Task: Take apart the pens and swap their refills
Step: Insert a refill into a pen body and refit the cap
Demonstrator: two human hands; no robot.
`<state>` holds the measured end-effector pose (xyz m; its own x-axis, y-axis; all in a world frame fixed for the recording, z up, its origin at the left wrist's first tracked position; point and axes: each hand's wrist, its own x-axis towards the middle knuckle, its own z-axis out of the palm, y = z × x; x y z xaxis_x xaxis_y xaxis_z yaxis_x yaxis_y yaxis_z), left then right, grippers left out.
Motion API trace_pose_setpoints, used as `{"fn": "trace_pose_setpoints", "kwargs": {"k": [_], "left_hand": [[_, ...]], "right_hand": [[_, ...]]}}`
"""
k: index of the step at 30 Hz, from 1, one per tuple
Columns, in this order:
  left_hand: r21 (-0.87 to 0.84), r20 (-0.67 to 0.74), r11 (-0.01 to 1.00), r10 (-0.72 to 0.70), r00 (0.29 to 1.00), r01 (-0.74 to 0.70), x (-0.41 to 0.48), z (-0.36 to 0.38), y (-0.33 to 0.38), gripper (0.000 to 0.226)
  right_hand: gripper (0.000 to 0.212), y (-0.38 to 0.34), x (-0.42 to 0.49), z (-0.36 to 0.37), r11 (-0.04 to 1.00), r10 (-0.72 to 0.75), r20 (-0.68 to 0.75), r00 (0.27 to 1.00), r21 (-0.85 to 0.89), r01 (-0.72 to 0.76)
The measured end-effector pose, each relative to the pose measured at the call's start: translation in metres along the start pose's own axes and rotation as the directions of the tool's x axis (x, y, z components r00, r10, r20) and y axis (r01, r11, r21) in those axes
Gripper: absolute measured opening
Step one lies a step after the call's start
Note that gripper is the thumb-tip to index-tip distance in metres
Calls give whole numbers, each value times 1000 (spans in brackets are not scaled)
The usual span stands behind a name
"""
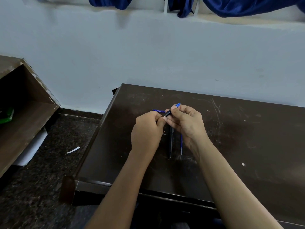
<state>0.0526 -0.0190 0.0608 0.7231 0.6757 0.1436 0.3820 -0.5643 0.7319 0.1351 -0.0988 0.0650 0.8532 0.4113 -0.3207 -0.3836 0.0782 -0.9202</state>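
Two hands meet on one black pen piece (167, 114), a blue tip showing past it: the right hand (186, 123) pinches its far end, the left hand (148, 128) its near end. A steady pull or twist is judged next. Below the grip a black barrel (170, 142) and a blue refill (181, 144) lie on the table (247, 129). The joint is hidden by fingers.

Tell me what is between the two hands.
Head view: a black pen piece bridges the gap, pinched by the left hand and the right hand. Under the gap a black barrel lies on the desk.
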Motion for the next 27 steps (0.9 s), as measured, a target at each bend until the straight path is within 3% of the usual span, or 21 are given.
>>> {"fn": "trace_pose_setpoints", "kwargs": {"k": [5,8,10,13,21,25,27], "left_hand": [[-53,201,992,-103,974,116,3,0,6,26],[-129,288,958,-210,934,255,6,-1,13,28],[-134,303,962,-190,934,240,5,-2,13,31],[-154,358,963,-155,921,222,2,-4,13,30],[-129,399,953,-204,894,275,9,-8,17,24],[-116,306,964,-194,932,239,8,-8,15,26],[-54,217,976,-193,957,209,8,-10,8,25]], "right_hand": [[21,2,3,-2,998,-4,-11,1000,-55,3],[15,-1,3,-5,998,-1,136,991,-56,9],[22,-6,2,-8,999,23,254,967,32,-32],[26,-9,2,-13,999,6,292,956,45,-20],[13,-2,5,-15,993,-83,183,980,-70,97],[9,4,8,-13,994,-59,184,981,-82,76],[16,11,9,-14,951,-81,166,983,-283,126]]}}
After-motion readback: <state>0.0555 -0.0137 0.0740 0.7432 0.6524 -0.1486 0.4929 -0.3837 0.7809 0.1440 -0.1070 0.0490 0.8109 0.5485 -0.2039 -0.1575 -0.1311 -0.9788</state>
